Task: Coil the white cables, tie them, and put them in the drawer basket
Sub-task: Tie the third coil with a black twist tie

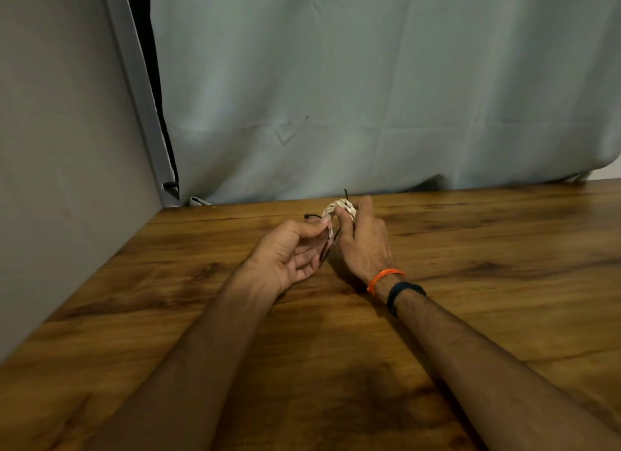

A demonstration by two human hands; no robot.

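A small coil of white cable (337, 206) is held just above the wooden table (470, 282), near its far edge. My right hand (361, 240) grips the coil from the right, with fingers curled round it. My left hand (291, 254) pinches a thin dark tie (326, 249) at the coil's left side between thumb and forefinger. Dark tie ends stick out at the coil's top and left. The drawer basket is not in view.
A pale blue-grey curtain (369, 97) hangs behind the table's far edge. A grey panel (67, 148) stands along the table's left side. My right wrist wears an orange thread (383, 278) and a dark band (401, 292).
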